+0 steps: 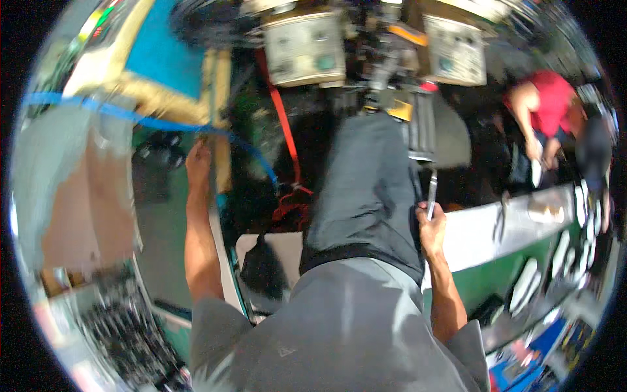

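Right hand (432, 230), right of centre: fingers wrapped round a slim silvery tool (432, 188). Tool looks straight, narrow, light metallic, smooth-sided; held near upright in frame, longer part sticking up out of the fist. Tip detail blurred, exact type unreadable. Dark trousers (366, 189) just left of it, white tabletop (470, 238) just right.

Left hand (198, 158), left of centre in upper half: fingers curled, can't tell if gripping anything. Blue hose (163, 123) runs just above it, tan upright strip (223, 160) just right.

Farther out: red strap (283, 124) upper centre, pale control boxes (304, 49) along top, co-worker in red top (554, 101) upper right.
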### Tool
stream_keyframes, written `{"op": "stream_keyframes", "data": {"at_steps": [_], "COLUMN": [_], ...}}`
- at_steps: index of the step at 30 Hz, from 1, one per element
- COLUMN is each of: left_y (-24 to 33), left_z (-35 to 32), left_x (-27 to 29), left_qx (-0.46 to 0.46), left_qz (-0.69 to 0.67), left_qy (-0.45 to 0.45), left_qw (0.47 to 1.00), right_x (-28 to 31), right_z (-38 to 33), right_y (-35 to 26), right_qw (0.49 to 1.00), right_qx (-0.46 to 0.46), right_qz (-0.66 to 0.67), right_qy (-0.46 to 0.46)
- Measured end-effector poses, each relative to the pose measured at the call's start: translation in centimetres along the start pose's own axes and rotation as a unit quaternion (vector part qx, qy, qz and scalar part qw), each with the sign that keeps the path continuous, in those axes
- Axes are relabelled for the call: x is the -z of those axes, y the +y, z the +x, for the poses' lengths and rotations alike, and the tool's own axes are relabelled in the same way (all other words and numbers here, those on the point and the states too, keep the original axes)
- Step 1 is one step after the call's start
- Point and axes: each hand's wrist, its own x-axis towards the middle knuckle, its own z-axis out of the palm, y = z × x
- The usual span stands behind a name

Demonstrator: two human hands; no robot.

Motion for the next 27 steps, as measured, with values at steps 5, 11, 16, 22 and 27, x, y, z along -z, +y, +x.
{"op": "stream_keyframes", "data": {"at_steps": [5,11,16,22,27], "left_y": [11.3,20.4,24.2,20.6,19.5], "left_z": [-8.0,-19.9,-22.9,-18.4,-18.3], "left_x": [-17.1,-35.7,-37.0,-32.0,-27.8], "left_qx": [-0.026,-0.082,-0.162,-0.113,-0.113], "left_qz": [-0.243,-0.244,-0.117,-0.060,-0.022], "left_qy": [-0.245,-0.491,-0.529,-0.459,-0.420], "left_qw": [0.938,0.832,0.825,0.879,0.900], "right_x": [-1.0,4.1,8.8,24.3,35.9], "right_z": [-1.9,-4.3,-7.8,-18.1,-25.7], "right_y": [9.8,17.1,19.4,29.9,38.2], "right_qw": [0.986,0.952,0.938,0.765,0.804], "right_qx": [0.034,-0.202,-0.122,-0.172,-0.405], "right_qz": [0.119,-0.067,-0.127,-0.350,-0.126], "right_qy": [0.107,0.220,0.297,0.512,0.416]}}
